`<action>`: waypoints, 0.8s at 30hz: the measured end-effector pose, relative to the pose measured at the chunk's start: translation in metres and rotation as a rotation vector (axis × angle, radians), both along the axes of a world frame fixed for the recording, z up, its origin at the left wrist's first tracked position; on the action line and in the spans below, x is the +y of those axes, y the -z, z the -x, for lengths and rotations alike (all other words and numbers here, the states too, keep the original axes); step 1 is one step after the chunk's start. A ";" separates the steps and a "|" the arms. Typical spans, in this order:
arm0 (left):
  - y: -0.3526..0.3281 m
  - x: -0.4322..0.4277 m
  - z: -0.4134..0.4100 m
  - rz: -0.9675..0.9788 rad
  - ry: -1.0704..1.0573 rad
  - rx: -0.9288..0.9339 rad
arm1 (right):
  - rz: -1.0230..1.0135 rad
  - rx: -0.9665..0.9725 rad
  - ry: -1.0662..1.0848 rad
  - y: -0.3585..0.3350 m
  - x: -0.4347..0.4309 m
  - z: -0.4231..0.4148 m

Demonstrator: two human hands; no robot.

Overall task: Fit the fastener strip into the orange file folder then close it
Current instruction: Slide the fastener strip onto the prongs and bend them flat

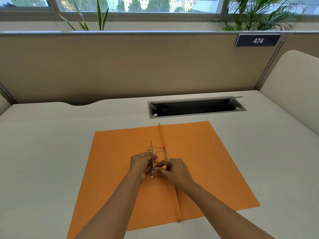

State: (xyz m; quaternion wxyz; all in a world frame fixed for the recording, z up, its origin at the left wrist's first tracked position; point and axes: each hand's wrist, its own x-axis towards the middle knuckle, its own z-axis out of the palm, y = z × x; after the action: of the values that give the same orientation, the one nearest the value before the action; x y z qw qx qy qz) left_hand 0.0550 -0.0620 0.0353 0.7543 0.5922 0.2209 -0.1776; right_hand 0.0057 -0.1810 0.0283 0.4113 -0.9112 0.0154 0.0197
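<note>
Pale desk [51, 144] across the whole lower view, backed by a tan partition [120, 66] bearing a dark plate marked 474 [258, 40]. Beyond the partition, green plants [255, 16] against a window. Set into the desk near its far edge, an open cable tray [196, 107] with its lid tipped up.

Spread flat on the desk, opened out — orange file folder [207, 166], centre crease running away from the viewer, near corner cut off by the bottom edge of the view.

Over the folder's middle, just left of the crease, both hands meeting. Left hand [140, 165] with fingers curled shut around the fastener strip [152, 163], held roughly upright along the crease line. Right hand [174, 170], a ring on one finger, with fingertips pinched closed on the same strip near its lower part.

Thin metal prongs [158, 148] sticking out above the left hand toward the crease; a second slim metal bar [165, 152] lying along the crease beside the right hand. Whether the prongs pass through the folder — impossible to tell at this size.
</note>
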 end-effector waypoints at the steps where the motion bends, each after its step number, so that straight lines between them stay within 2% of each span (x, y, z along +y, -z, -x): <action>1: 0.000 0.000 0.000 -0.005 -0.003 0.002 | -0.013 0.006 0.019 0.000 0.000 0.000; 9: 0.001 -0.006 0.002 -0.042 -0.046 -0.001 | -0.222 0.003 0.202 -0.009 0.014 -0.002; 17: 0.001 -0.005 0.011 -0.153 -0.051 -0.093 | -0.150 0.025 0.264 -0.013 0.019 -0.003; 19: 0.002 -0.001 0.015 -0.277 -0.071 -0.188 | -0.137 0.032 0.268 -0.013 0.017 -0.002; 24: 0.012 0.023 0.036 -0.793 0.014 -0.493 | -0.111 0.053 0.263 -0.013 0.011 -0.002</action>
State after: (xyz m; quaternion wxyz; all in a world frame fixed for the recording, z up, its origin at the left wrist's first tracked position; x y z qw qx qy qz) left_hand 0.0191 -0.0388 0.0232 0.4987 0.8607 0.0821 0.0614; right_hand 0.0072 -0.1698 0.0408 0.4595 -0.8763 0.1444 -0.0093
